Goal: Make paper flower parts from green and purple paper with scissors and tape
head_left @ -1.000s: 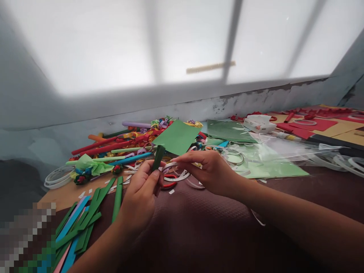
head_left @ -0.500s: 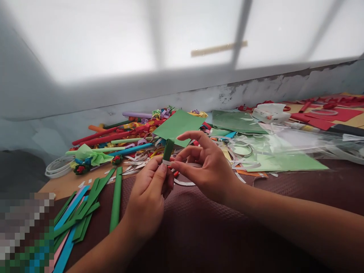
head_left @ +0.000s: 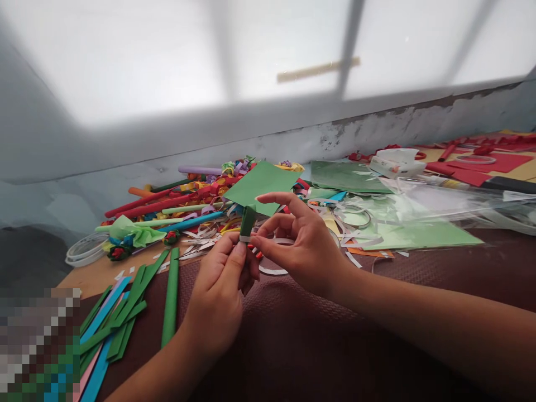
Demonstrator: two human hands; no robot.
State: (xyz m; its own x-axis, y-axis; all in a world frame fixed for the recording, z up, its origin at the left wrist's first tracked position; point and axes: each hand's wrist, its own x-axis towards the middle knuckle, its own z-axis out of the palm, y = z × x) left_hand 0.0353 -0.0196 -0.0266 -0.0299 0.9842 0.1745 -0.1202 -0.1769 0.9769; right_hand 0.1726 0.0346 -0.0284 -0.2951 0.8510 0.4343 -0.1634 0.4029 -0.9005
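Green paper [head_left: 247,221], upright, its base pinched in my left hand [head_left: 220,279], my right [head_left: 307,251] at the white strip [head_left: 245,239], pinch unclear; probably light, easily creased, best held low.

light: strong, diffuse, through the white panel [head_left: 285,33], nearly washed out; shadows: soft grey bars across it, deep gloom over the near brown mat [head_left: 301,346]; reflections: pale glare on the clear plastic [head_left: 439,202]; quality: fine detail soft, edges stretched by wide-angle distortion, lower-left corner pixelated
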